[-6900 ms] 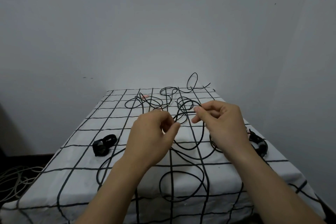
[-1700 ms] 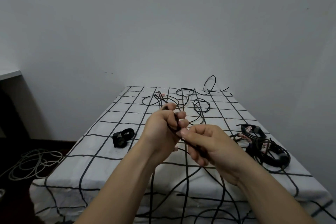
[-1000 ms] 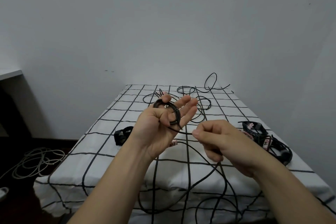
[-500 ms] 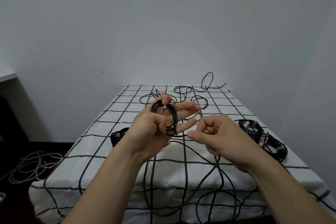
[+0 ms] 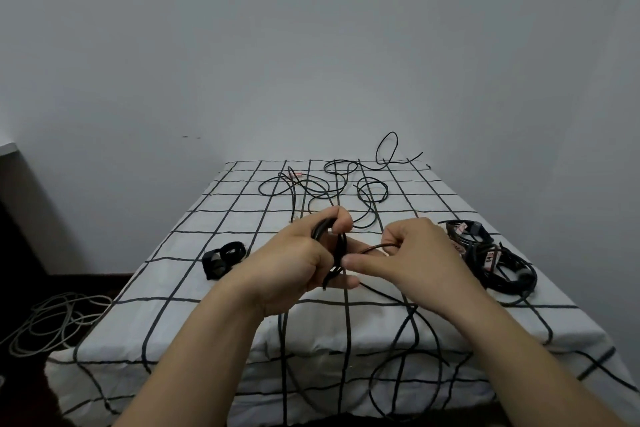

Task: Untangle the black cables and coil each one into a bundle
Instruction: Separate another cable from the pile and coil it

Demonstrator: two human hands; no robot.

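Observation:
My left hand (image 5: 294,263) grips a small coil of black cable (image 5: 337,248), with the thumb on top of the loops. My right hand (image 5: 412,256) pinches the same cable's free strand right beside the coil and lays it across my left fingers. The slack of that cable (image 5: 412,326) runs down over the table's front edge in loose loops. More black cable (image 5: 332,184) lies tangled at the far end of the table.
The table wears a white cloth with a black grid (image 5: 194,281). Coiled black bundles with tags (image 5: 495,256) lie at the right. A black strap (image 5: 221,258) lies at the left. Pale cable (image 5: 52,319) lies on the floor to the left.
My left fingers have curled round the coil; they were spread before. My right hand has moved in to the coil with the strand, and both hands have dropped lower.

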